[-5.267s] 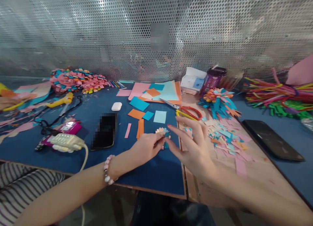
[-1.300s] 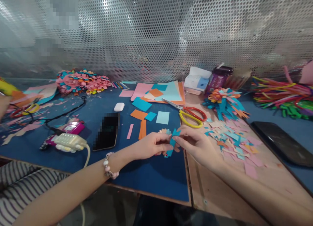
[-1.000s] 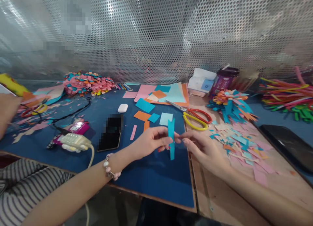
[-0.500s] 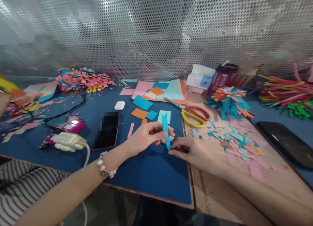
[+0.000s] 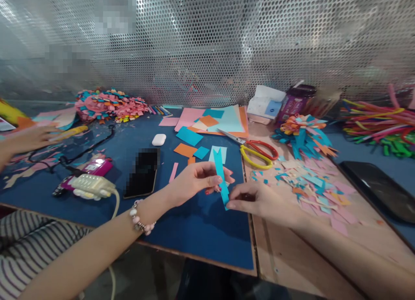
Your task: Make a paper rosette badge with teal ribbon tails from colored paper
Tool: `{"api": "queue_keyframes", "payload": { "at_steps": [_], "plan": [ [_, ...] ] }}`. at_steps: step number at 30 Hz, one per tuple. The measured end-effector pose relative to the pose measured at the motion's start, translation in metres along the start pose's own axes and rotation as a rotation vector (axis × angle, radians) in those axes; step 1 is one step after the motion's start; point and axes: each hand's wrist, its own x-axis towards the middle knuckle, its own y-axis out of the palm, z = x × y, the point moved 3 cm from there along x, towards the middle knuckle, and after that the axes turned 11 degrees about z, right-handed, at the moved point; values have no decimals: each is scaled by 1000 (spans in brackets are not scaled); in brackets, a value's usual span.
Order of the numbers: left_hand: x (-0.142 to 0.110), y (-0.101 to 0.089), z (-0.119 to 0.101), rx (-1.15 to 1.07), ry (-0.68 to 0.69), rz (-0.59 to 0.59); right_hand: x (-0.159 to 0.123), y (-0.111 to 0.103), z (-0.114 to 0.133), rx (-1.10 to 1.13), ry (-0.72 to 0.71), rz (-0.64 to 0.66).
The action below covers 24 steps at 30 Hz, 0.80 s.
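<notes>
A narrow blue paper strip (image 5: 221, 179) with a V-shaped notch at its upper end is held above the blue table top. My left hand (image 5: 202, 179) pinches it about its middle between thumb and fingers. At the strip's lower end, my right hand (image 5: 248, 197) is closed with thumb and fingertips on its edge. Just beyond the fingers lie a pale mint paper piece (image 5: 214, 153), a small blue square (image 5: 201, 152) and an orange piece (image 5: 185, 150). Scissors (image 5: 256, 152) with red and yellow handles rest to the upper right.
Paper scraps (image 5: 317, 185) cover the wooden board at right, beside a dark phone (image 5: 378, 189). Left are another phone (image 5: 142, 172), a white earbud case (image 5: 158, 139) and a power strip (image 5: 92, 185) with a cable. A co-worker's hand (image 5: 35, 138) is at far left.
The strip's lower end has come slightly lower and further right, with my right hand moving along. At far left, the co-worker's hand has reached further into view.
</notes>
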Motion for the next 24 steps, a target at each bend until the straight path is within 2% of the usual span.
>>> {"api": "queue_keyframes", "payload": {
  "at_steps": [9, 13, 20, 24],
  "plan": [
    [0, 1, 10, -61, -18, 51, 1, 3, 7, 133, -14, 61],
    [1, 4, 11, -60, -31, 87, 2, 4, 8, 173, -40, 58],
    [0, 6, 12, -112, -39, 74, 4, 4, 5, 187, -62, 6],
    [0, 7, 10, -158, -13, 72, 6, 5, 0, 266, -81, 12]
  ]
}}
